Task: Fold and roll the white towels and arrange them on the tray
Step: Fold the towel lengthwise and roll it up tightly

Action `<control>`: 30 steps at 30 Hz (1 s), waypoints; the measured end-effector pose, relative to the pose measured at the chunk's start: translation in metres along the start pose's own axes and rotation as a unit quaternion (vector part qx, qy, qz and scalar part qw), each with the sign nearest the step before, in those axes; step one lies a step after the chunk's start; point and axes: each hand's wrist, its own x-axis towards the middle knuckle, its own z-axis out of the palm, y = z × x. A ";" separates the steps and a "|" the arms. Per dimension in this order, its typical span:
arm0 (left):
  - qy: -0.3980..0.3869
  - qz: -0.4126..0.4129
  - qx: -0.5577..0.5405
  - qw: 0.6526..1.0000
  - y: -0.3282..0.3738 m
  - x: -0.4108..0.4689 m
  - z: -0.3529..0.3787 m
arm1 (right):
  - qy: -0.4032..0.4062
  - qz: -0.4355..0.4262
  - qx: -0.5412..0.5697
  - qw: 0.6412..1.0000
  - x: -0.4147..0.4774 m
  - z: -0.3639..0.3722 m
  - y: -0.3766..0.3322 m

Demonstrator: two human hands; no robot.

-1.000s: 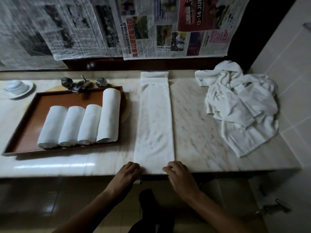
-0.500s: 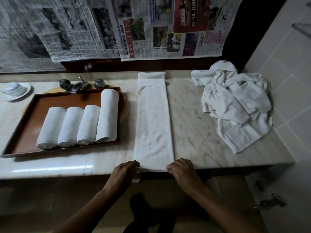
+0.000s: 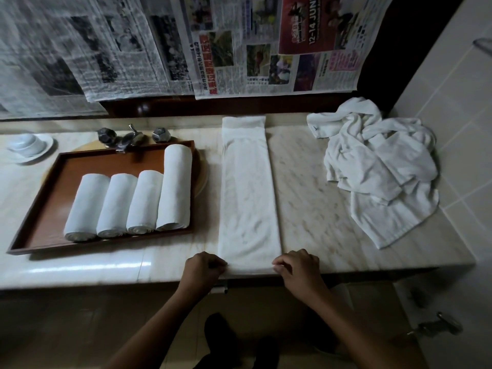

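- saucer with upturned white cup point(image 3: 28, 146): far left of the counter, glazed, round.
- tray point(image 3: 48, 209): brown wood, rectangular, low rim, lying partly over a round basin; metal taps point(image 3: 130, 135) just behind its far edge.
- rolled towels point(image 3: 117, 206): four white terry cylinders on the tray, side by side and touching; the rightmost is longer than the other three.
- left hand point(image 3: 203, 270): fingers curled, pinching the near left corner of the folded towel at the counter edge.
- folded towel point(image 3: 249, 198): long, narrow white strip lying flat on the counter just right of the tray, its far end turned up against the back ledge.
- right hand point(image 3: 299, 267): fingers curled, pinching the near right corner of the same strip.
- loose towels point(image 3: 380, 169): crumpled white heap at the right end, apart from the strip.
- counter point(image 3: 314, 198): pale veined marble, glossy.
- newspaper sheets point(image 3: 186, 43): overlapping, hung along the back wall.
- tiled wall point(image 3: 452, 102): pale square tiles, right side. room dim.
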 end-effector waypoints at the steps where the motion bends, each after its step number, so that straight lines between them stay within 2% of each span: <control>1: -0.006 -0.007 0.007 1.000 0.001 0.003 -0.001 | -0.004 0.009 -0.003 1.000 0.002 -0.002 -0.004; 5: -0.025 -0.020 -0.010 0.999 0.008 0.010 -0.003 | -0.007 0.026 -0.017 0.999 0.008 -0.005 -0.011; 8: 0.001 0.015 0.036 0.999 0.009 0.007 0.001 | 0.004 -0.013 -0.005 1.000 0.007 -0.001 -0.010; 10: 0.024 0.084 0.062 0.994 0.006 0.002 0.009 | 0.001 -0.059 0.006 0.998 0.004 0.001 -0.011; 13: 0.009 0.199 0.150 0.968 0.003 -0.007 0.023 | 0.001 -0.113 -0.010 0.994 0.000 0.005 -0.016; 16: 0.009 0.251 0.194 0.948 -0.003 -0.010 0.030 | 0.002 -0.142 -0.037 0.989 -0.003 0.012 -0.016; 23: -0.001 0.302 0.209 0.930 -0.010 -0.006 0.025 | -0.039 -0.169 -0.091 0.981 -0.006 0.007 -0.015; 30: -0.052 0.325 0.228 0.916 -0.014 0.009 0.013 | -0.066 -0.176 -0.118 0.975 -0.001 0.003 -0.014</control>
